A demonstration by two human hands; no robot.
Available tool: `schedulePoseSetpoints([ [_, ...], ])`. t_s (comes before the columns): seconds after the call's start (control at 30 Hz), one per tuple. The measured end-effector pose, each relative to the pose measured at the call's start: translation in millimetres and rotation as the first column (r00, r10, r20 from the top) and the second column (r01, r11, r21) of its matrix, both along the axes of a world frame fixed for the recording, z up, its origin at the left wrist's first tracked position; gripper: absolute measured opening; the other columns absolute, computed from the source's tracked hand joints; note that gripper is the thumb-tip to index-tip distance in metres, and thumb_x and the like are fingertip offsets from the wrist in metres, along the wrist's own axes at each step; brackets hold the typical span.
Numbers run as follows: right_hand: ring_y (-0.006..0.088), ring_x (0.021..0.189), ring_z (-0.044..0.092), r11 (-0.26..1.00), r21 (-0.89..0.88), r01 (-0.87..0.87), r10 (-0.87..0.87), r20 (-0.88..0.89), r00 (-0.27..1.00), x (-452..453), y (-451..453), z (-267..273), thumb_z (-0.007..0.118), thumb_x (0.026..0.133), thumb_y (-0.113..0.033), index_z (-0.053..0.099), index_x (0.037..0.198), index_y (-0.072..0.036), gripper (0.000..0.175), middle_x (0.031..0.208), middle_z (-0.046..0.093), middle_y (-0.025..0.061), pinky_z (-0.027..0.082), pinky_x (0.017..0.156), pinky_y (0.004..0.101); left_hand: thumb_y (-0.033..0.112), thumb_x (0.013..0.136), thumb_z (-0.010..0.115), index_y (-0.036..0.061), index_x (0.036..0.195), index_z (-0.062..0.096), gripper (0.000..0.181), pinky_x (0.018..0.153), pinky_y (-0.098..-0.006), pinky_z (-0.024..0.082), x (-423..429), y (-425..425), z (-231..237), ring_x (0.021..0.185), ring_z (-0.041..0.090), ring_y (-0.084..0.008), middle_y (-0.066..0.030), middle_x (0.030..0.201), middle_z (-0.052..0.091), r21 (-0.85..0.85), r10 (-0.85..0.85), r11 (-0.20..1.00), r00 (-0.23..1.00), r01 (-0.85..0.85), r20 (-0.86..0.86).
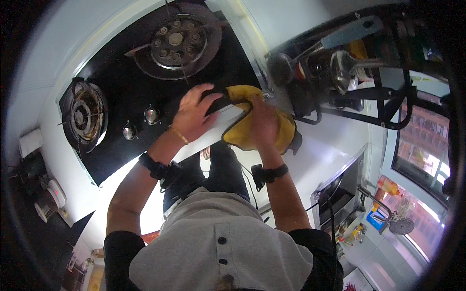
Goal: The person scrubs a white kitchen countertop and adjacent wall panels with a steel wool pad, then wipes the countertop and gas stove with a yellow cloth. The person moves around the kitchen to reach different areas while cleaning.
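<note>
My right hand (264,120) lies over a yellow cloth (235,134) with dark edging, its fingers at the cloth's upper fold. The cloth is bunched over the right front corner of a black glass gas hob (116,98) and the white countertop (320,142). My left hand (196,112) hovers over the hob's front edge, fingers apart and holding nothing. Left of it are two metal control knobs, one (151,115) nearer the hand and the other (129,131) farther left. Motion blurs both hands, and the right fingertips are hard to make out.
A large burner (176,39) is at the back of the hob, a second burner (82,116) at the left. On the right stands a black rack (375,82) with a ladle (280,69) and other utensils. A sink (340,200) with a faucet (378,207) lies farther right.
</note>
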State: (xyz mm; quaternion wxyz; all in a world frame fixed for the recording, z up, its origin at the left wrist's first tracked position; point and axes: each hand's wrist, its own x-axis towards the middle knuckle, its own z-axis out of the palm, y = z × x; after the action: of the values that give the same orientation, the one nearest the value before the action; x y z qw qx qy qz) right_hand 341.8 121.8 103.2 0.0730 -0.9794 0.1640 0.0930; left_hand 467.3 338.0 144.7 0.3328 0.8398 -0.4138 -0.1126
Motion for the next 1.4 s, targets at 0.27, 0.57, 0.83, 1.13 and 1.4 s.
schedulePoseSetpoints([
  [0.27, 0.0367, 0.114, 0.057, 0.783, 0.490, 0.384, -0.601, 0.434, 0.671, -74, -33, 11, 0.053, 0.098, -0.010, 0.057, 0.126, -0.003, 0.030, 0.120, 0.062, 0.0178, 0.046, 0.097, 0.0423, 0.027, 0.080, 0.079, 0.0065, 0.141, 0.040, 0.075, 0.111, -0.0413, 0.037, 37, -142, 12, 0.133, 0.041, -0.0376, -0.0194, 0.140, 0.042, -0.161, 0.037, 0.985, 0.984, -0.065, -0.172],
  [0.57, 0.0271, 0.113, 0.058, 0.838, 0.502, 0.213, -0.499, 0.545, 0.674, -50, -39, -14, 0.053, 0.098, -0.005, 0.056, 0.126, -0.001, 0.028, 0.121, 0.063, 0.0144, 0.044, 0.101, 0.0358, 0.025, 0.076, 0.082, -0.0014, 0.149, 0.024, 0.097, 0.111, -0.0419, 0.037, 32, -223, -33, 0.130, 0.045, -0.0410, -0.0254, 0.141, 0.045, -0.471, 0.035, 0.864, 0.955, -0.177, -0.294],
  [0.83, 0.0242, 0.120, 0.050, -0.100, 0.995, 0.002, -0.828, -0.085, 0.554, -12, -3, -44, 0.047, 0.101, -0.010, 0.050, 0.132, -0.006, 0.031, 0.134, 0.050, 0.0103, 0.042, 0.100, 0.0372, 0.016, 0.081, 0.074, -0.0047, 0.151, 0.009, 0.098, 0.112, -0.0428, 0.035, -25, -228, 7, 0.130, 0.045, -0.0446, -0.0314, 0.137, 0.047, -0.285, 0.069, 0.922, 0.835, -0.263, -0.546],
  [1.13, 0.0285, 0.133, 0.038, 0.712, 0.701, 0.019, -0.345, 0.327, 0.880, -10, 11, -10, 0.047, 0.102, -0.019, 0.039, 0.142, -0.008, 0.042, 0.147, 0.038, 0.0137, 0.033, 0.109, 0.0405, 0.020, 0.080, 0.075, -0.0053, 0.148, 0.018, 0.092, 0.108, -0.0433, 0.040, -23, -219, 28, 0.123, 0.051, -0.0448, -0.0324, 0.130, 0.051, -0.264, -0.045, 0.945, 0.721, -0.195, -0.691],
  [1.4, 0.0323, 0.145, 0.028, 0.977, 0.199, -0.082, -0.039, 0.536, 0.843, 51, 11, 27, 0.047, 0.103, -0.027, 0.029, 0.151, -0.010, 0.054, 0.158, 0.026, 0.0167, 0.025, 0.118, 0.0434, 0.023, 0.081, 0.073, -0.0092, 0.142, 0.022, 0.086, 0.109, -0.0445, 0.039, -32, -219, 45, 0.126, 0.047, -0.0462, -0.0383, 0.128, 0.048, -0.371, -0.136, 0.910, 0.714, -0.184, -0.687],
])
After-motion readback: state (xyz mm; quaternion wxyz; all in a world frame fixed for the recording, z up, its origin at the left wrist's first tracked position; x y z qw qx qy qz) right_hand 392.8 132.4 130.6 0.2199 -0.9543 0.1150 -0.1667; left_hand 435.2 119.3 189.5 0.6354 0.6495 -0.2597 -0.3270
